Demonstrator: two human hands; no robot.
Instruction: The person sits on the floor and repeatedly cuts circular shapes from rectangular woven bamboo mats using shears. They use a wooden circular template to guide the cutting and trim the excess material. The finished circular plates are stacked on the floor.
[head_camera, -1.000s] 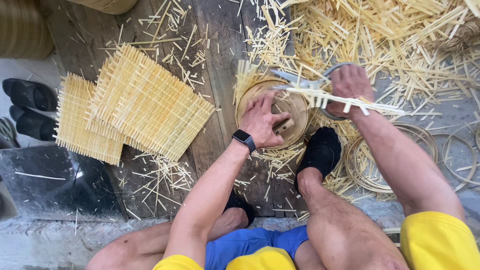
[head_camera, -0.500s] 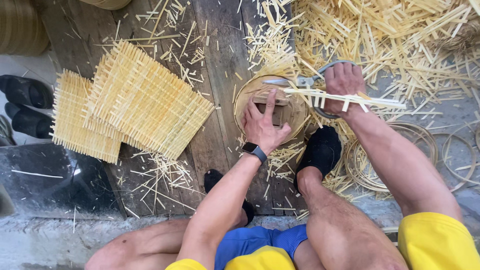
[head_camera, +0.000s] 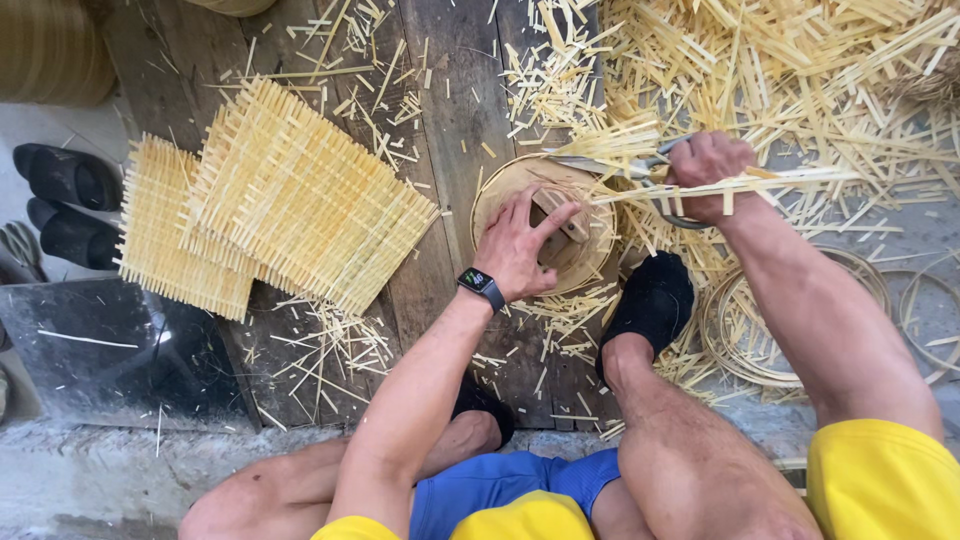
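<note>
the round bamboo tray (head_camera: 500, 190) lies on the wooden floor (head_camera: 440, 90) just ahead of the black-socked foot (head_camera: 650, 305), among loose bamboo offcuts (head_camera: 800, 70). the left hand (head_camera: 520, 245) is pressed down inside it, fingers (head_camera: 530, 205) spread flat over a small wooden block (head_camera: 560, 215), gripping nothing. the right hand (head_camera: 705, 175) is closed round the scissors (head_camera: 610, 165) at the tray's far rim, wrist bent inward, forearm reaching over the knee. a slip of the blades could probably nick the nearby left fingers, and the rim strips (head_camera: 700, 185) could be cut unevenly if the tray were to turn under the palm.
</note>
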